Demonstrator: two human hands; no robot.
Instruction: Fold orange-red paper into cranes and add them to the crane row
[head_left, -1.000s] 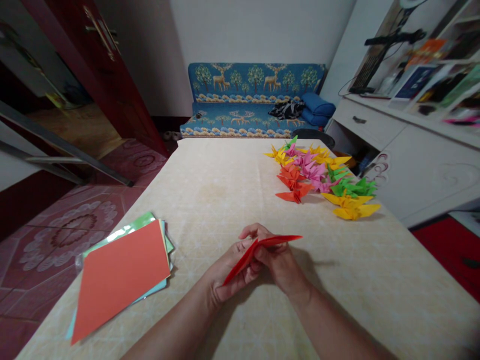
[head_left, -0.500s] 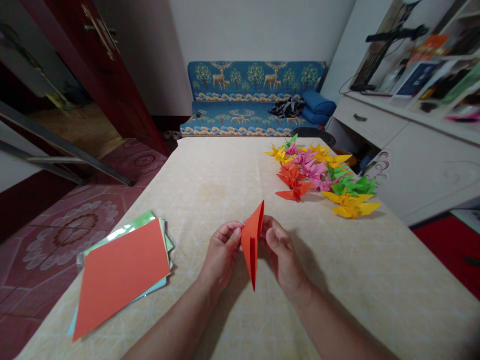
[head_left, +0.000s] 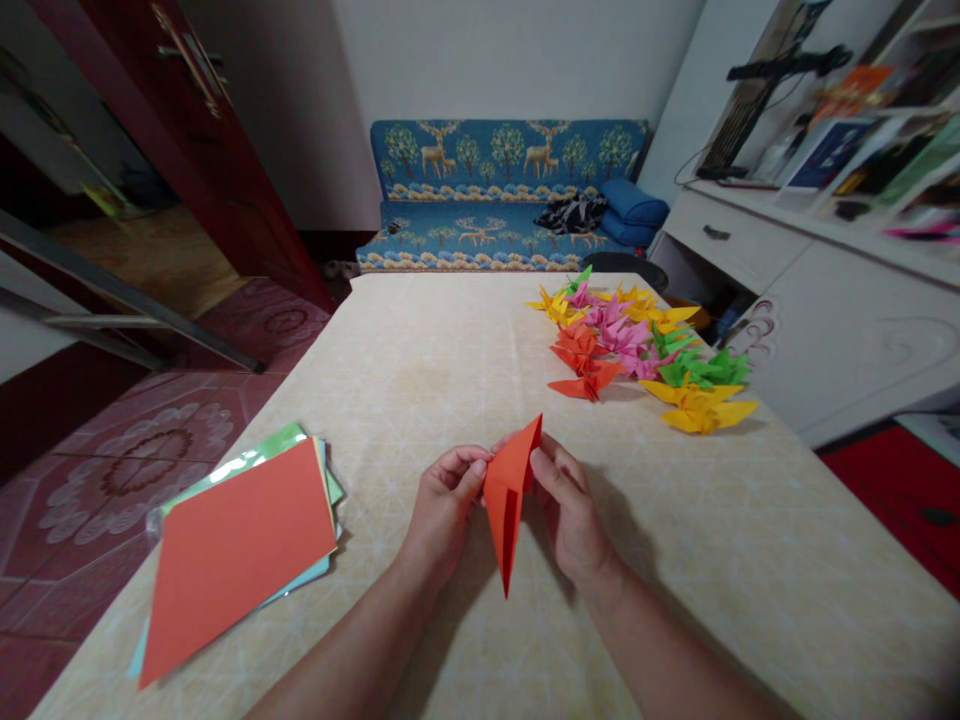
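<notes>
A folded piece of orange-red origami paper (head_left: 508, 485) is held above the near middle of the table, its long point aimed down toward me. My left hand (head_left: 450, 505) pinches its left side between thumb and fingers. On the other side my right hand (head_left: 571, 510) grips the right edge, thumb on the near face and fingers behind, partly hidden. A stack of coloured paper sheets (head_left: 244, 545), red on top, lies to the left. Folded paper cranes (head_left: 619, 335) in red, pink, yellow and green are grouped at the far right.
A pale patterned cloth covers the table (head_left: 435, 340). Beyond its far edge stands a blue sofa (head_left: 480, 220) with a deer print. A white cabinet (head_left: 847, 310) is on the right, and a dark red door (head_left: 247, 150) with a metal ladder (head_left: 142, 320) on the left.
The folded paper has tilted, its upper tip moving right and its left face turning more toward me. My right thumb has come onto the paper's right edge.
</notes>
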